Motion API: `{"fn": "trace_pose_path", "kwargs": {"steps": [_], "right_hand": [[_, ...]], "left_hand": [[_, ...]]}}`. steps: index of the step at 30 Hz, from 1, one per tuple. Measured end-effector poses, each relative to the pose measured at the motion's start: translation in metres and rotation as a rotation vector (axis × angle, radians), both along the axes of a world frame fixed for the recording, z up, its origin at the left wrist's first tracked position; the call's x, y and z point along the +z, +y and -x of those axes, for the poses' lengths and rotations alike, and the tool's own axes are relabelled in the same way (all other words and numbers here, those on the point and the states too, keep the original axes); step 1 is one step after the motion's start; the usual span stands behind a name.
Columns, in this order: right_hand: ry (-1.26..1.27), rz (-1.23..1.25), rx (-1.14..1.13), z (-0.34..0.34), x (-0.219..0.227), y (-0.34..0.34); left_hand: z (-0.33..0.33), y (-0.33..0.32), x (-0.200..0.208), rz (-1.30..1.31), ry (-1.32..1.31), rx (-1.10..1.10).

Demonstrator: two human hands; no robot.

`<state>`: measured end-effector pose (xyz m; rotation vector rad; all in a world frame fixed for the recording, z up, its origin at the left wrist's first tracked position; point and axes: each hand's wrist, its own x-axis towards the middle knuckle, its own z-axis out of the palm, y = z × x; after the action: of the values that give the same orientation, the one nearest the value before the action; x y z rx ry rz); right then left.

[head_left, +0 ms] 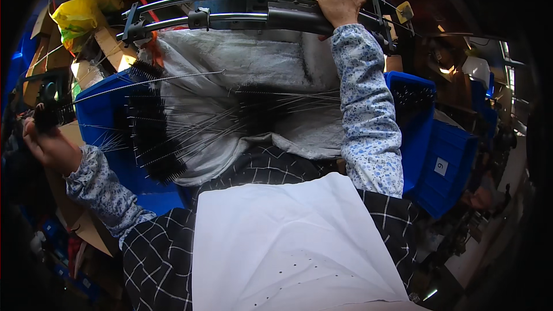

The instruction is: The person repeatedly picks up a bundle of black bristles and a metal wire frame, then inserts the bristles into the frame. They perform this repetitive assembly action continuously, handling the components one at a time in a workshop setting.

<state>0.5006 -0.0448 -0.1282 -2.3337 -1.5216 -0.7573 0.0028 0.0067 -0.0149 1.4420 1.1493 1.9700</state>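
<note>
At the far left, my left hand (52, 148) is closed on the black bristle head of a twisted-wire brush (147, 80). The brush's bare metal stem points right, across the grey-white cloth (230, 60). My right hand (341, 1) reaches up onto the machine's rail assembly (242, 17), its fingers stretched over a dark part and white coverings on some fingertips. What lies under those fingertips is hidden. Between my arms, a pile of wire brushes (265, 109) lies on the cloth over my lap. More black brush heads (152, 132) are bunched just left of it.
A blue bin (103, 106) stands left of the cloth, beside cardboard boxes (112, 46). Right of my forearm, another blue bin (412, 132) holds black brushes, with a further blue crate (446, 164) beyond it. Yellow bags (78, 17) sit at the back left.
</note>
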Motion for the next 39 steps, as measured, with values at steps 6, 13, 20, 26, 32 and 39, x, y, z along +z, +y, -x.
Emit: {"fn": "trace_pose_path", "kwargs": {"steps": [6, 13, 20, 26, 32, 39], "right_hand": [[0.412, 0.001, 0.087, 0.000, 0.001, -0.006], [0.360, -0.070, 0.165, 0.019, -0.002, 0.007], [0.406, -0.031, 0.077, 0.050, 0.015, 0.016], [0.396, 0.015, 0.035, 0.079, 0.021, 0.032], [0.378, -0.002, 0.075, 0.082, 0.023, 0.032], [0.252, 0.048, 0.082, 0.024, 0.011, 0.003]], "left_hand": [[0.003, -0.007, 0.002, -0.074, 0.278, 0.122], [0.013, -0.021, 0.008, -0.199, 1.073, 0.454], [0.021, -0.029, 0.016, -0.288, 1.294, 0.598], [0.007, -0.026, 0.016, -0.280, 1.245, 0.527], [-0.029, -0.028, 0.020, -0.287, 1.250, 0.513], [-0.009, -0.026, 0.012, -0.333, 1.333, 0.473]]}}
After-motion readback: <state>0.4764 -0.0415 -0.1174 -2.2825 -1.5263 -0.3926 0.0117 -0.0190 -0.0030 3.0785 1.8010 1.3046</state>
